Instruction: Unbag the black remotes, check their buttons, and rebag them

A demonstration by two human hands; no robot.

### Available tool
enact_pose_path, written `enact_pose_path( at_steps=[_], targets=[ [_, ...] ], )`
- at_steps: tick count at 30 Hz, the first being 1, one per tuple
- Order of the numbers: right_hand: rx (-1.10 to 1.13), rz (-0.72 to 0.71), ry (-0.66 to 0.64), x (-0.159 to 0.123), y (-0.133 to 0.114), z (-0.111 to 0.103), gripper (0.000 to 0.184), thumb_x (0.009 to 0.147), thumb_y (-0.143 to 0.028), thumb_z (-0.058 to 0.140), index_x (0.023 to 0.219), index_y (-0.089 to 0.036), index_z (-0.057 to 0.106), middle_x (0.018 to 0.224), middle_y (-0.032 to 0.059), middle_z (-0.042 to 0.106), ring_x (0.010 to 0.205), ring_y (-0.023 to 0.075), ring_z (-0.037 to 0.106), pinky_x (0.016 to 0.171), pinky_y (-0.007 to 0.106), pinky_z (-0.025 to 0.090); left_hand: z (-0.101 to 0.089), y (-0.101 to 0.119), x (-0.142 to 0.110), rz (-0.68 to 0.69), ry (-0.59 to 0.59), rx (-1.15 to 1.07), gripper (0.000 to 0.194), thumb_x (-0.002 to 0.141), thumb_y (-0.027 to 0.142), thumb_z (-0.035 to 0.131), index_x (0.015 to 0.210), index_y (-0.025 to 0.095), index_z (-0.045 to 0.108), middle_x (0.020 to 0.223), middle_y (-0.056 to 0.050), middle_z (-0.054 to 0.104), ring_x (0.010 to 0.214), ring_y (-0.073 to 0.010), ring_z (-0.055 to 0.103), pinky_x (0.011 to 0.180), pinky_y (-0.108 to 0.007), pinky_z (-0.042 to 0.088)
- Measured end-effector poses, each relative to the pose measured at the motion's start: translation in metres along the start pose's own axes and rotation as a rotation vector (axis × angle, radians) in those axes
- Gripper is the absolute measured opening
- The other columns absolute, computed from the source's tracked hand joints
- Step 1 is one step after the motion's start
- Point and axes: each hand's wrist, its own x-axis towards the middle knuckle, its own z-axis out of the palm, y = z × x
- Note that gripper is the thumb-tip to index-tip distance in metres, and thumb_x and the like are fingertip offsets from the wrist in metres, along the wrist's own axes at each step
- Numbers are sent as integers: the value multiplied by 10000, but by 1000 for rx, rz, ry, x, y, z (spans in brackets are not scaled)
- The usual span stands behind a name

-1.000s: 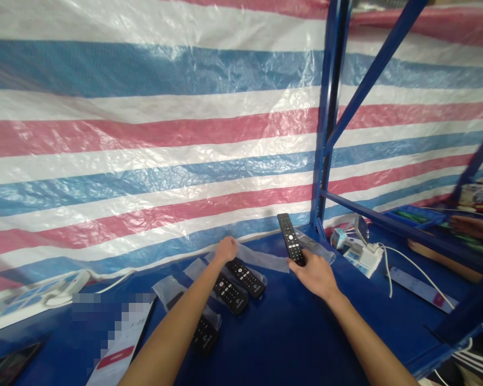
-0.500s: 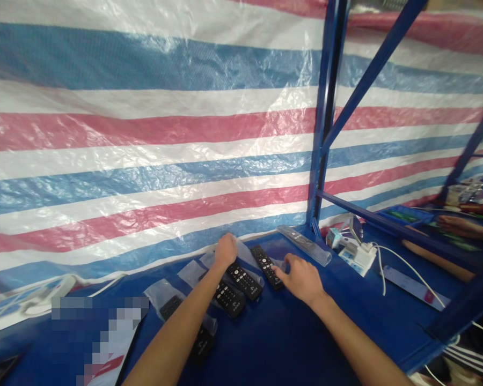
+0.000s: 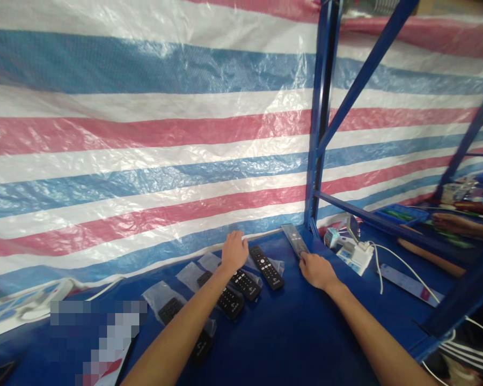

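Note:
Several black remotes lie side by side on the blue table (image 3: 290, 332), most of them partly inside clear plastic sleeves. My left hand (image 3: 234, 251) rests with fingers stretched out on the sleeve end of one remote (image 3: 245, 281) in that row. Just right of it lies another black remote (image 3: 266, 267), half out of its sleeve. My right hand (image 3: 316, 269) is closed on the near end of a bagged remote (image 3: 293, 238), which points away from me towards the blue post.
A blue rack post (image 3: 320, 118) stands at the table's back against a striped tarp (image 3: 145, 134). Right of it are a white power strip (image 3: 352, 249) with a cable, a flat white box (image 3: 408, 281), a blue tray (image 3: 402, 214) and another person's arm (image 3: 454, 225).
My right hand laid the bare remote down beside the row, then moved right and took hold of the bagged remote near the post. My left hand shifted slightly right on the sleeves.

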Motion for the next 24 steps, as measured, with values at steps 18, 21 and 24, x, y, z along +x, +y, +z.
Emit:
enact_pose_path(
  at_steps=[18,21,24],
  targets=[
    [269,-145,161,-10,2,4,436,940,-448,363,671,-207,606,710,28,663,636,141,574,556,248,286,41,36,28,-17,-281,14,288,911,219,418,1087,145,634,1168,-126,642,1141,-232,557,966,-319,410],
    [266,-143,182,-9,4,5,426,943,-433,374,657,-207,595,689,20,654,633,134,569,555,242,276,46,33,36,-51,-292,19,260,896,219,444,975,149,682,1134,-137,653,1110,-245,576,932,-324,431],
    [268,-146,199,-8,5,6,432,947,-431,369,646,-205,581,678,14,644,626,128,561,555,238,272,51,31,41,-80,-292,13,251,884,225,468,921,149,704,1111,-143,661,1095,-255,580,903,-318,442]
  ],
)
